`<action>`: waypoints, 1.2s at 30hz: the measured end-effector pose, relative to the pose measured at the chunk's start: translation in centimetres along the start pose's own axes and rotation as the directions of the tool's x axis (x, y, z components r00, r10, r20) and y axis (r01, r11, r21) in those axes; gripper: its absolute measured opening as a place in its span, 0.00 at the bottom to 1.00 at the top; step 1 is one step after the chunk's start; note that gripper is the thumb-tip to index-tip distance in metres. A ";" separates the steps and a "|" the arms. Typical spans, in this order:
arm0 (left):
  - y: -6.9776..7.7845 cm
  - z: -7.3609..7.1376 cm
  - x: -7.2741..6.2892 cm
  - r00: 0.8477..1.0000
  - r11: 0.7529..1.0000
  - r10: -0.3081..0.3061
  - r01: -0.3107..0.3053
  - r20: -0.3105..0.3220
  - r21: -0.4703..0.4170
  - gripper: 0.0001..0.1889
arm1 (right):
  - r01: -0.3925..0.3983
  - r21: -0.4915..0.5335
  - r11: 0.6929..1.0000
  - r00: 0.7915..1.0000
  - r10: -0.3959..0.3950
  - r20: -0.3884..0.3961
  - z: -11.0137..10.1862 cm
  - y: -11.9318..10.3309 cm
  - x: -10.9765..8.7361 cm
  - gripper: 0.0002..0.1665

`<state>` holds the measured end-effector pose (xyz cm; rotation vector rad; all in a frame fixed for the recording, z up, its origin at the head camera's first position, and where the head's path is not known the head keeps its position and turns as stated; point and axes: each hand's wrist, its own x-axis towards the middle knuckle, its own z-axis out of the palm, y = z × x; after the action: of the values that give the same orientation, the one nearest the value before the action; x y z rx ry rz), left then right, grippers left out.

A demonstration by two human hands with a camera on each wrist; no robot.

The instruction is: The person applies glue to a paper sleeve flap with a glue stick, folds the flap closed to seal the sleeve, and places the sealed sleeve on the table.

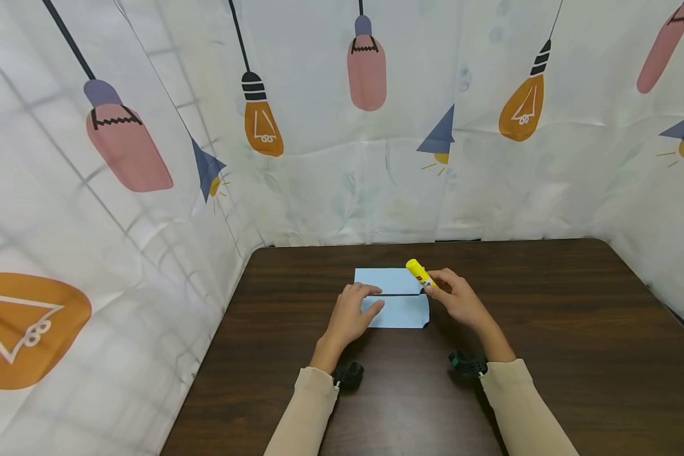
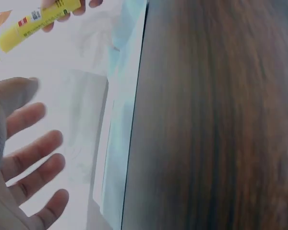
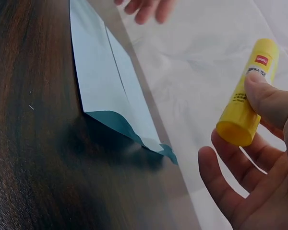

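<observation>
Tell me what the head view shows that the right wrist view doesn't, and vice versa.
Only head: the printed lamps, beige sleeves and dark wristbands.
Only right wrist: the palm side of the right hand and the round end of the yellow glue stick nearest the palm.
Both: that hand holding the glue stick, the blue paper, the brown table, the white curtain and at least part of the left hand.

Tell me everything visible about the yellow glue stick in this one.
The yellow glue stick is a smooth cylinder, apparently plastic, with a red mark, a white patch and small dark print on its side. The end nearer the right wrist camera looks flat and round. No bare glue shows; where a cap would part from the body is unclear. The right hand holds it tilted, off the table; in the head view it overlaps the light blue paper's far right corner.
</observation>
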<state>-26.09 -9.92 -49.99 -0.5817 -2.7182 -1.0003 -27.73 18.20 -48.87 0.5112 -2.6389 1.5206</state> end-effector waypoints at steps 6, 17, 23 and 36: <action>0.7 0.0 0.3 0.995 0.993 0.053 -0.061 -0.080 -0.099 0.18 | 0.010 -0.019 1.000 1.000 -0.010 0.008 0.3 -0.2 0.0 0.22; 1.6 0.1 0.5 0.993 0.945 -0.004 -0.036 -0.120 -0.324 0.15 | 0.019 -0.027 0.999 0.999 -0.018 0.034 0.7 -0.4 0.1 0.21; 1.9 0.2 0.5 0.993 0.944 -0.005 -0.034 -0.118 -0.329 0.15 | 0.039 -0.024 0.999 0.998 -0.038 0.055 0.8 -0.7 0.1 0.21; 2.3 0.7 0.6 0.997 0.917 0.003 -0.036 -0.083 -0.396 0.19 | 0.116 -0.016 0.993 0.982 -0.113 0.153 1.3 -0.8 0.1 0.18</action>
<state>-25.66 -7.74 -49.00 -0.6131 -2.4413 -1.5523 -27.46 16.75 -48.85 0.7930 -2.6811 1.4687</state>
